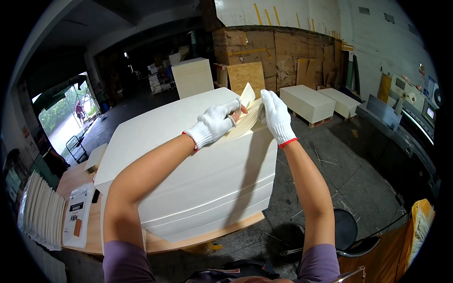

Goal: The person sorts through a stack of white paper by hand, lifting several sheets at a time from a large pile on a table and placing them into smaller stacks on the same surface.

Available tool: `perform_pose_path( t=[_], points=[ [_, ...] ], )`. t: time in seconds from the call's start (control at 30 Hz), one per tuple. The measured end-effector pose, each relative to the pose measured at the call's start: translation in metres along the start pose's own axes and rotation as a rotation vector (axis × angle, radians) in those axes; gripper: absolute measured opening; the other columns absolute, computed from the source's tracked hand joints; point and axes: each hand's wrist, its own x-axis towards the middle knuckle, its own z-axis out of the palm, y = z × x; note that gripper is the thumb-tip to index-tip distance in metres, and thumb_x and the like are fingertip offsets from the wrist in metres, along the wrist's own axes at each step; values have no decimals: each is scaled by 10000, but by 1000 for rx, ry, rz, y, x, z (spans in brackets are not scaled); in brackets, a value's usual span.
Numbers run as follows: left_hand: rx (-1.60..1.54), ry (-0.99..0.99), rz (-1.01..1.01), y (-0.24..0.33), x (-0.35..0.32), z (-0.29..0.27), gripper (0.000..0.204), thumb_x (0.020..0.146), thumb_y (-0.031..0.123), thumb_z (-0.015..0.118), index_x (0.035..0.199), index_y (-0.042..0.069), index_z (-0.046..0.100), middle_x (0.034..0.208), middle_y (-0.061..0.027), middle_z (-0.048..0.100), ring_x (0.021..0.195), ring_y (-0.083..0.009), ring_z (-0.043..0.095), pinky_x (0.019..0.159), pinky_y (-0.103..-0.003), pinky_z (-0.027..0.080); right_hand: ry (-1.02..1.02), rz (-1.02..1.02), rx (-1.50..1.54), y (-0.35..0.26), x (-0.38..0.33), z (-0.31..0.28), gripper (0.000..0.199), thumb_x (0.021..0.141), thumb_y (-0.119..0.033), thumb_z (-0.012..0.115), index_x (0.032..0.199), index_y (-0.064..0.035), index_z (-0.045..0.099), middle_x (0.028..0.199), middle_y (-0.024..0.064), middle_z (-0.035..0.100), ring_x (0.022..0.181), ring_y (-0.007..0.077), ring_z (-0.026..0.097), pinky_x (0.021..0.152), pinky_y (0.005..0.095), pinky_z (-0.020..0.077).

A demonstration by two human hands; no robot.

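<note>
Both hands in white knit work gloves with red cuffs, working the far corner of a tall stack of large cream-white paper sheets (pixel 188 155) that sits on a light wooden pallet board (pixel 207 233). Left hand (pixel 214 123) clenched around a lifted bundle of sheet corners (pixel 245 118), thumb on top, fingers curled under. Right hand (pixel 276 118) pressed flat-ish against the same fanned corner, fingers pointing up, pinching the edge from the right side; one loose sheet tip sticks up between the two gloves. Only a thin top layer is raised and fanned; judging by that, the work on the stack looks early, with the bulk of the pile below flat and untouched, faint layer lines visible on its side. Nearby: second cream paper block on a pallet (pixel 306 103) well apart on the concrete floor, black round stool (pixel 347 231) near the right elbow, standing bundle of white sheets (pixel 40 210) at the far left.
</note>
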Motion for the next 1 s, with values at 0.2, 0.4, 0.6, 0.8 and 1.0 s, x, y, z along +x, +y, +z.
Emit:
perform_pose_path(
  t=[0.2, 0.4, 0.6, 0.8, 1.0],
  points=[
    [-5, 43, 54, -4, -4, 0, 471, 856, 454, 748, 1235, 197, 636, 1064, -117, 719, 970, -242, 686, 891, -357, 515, 9, -4, -4, -1, -1, 2, 547, 1035, -537, 435, 984, -25, 620, 839, 160, 640, 778, 302, 598, 766, 381, 463],
    [-28, 158, 158, -6, -3, 5, 277, 985, 190, 571, 1246, 115, 625, 1042, -83, 715, 942, -186, 658, 862, -314, 513, -28, 85, -15, -2, 1, 2, 569, 1024, -562, 445, 963, -22, 612, 832, 170, 633, 766, 305, 586, 761, 386, 459],
    [204, 61, 31, 18, -9, -3, 256, 986, 206, 572, 1221, 128, 637, 931, -90, 727, 898, -197, 677, 805, -333, 526, -55, 91, -10, 2, 3, -1, 561, 1021, -556, 452, 970, -16, 597, 848, 176, 626, 791, 323, 576, 770, 397, 457],
    [28, 45, -6, 11, -9, -1, 370, 874, 311, 763, 1179, 134, 649, 991, -93, 709, 909, -161, 657, 827, -325, 530, -23, 46, -54, 0, 0, 1, 545, 1029, -537, 438, 962, -16, 580, 858, 189, 623, 810, 356, 574, 775, 408, 455],
    [77, 34, 21, 2, -4, 1, 327, 937, 272, 689, 1227, 135, 631, 1038, -89, 714, 935, -174, 665, 859, -318, 521, -32, 93, -33, 2, 1, 0, 555, 1024, -554, 444, 935, -20, 567, 820, 181, 612, 790, 332, 592, 766, 409, 456]
  ],
)
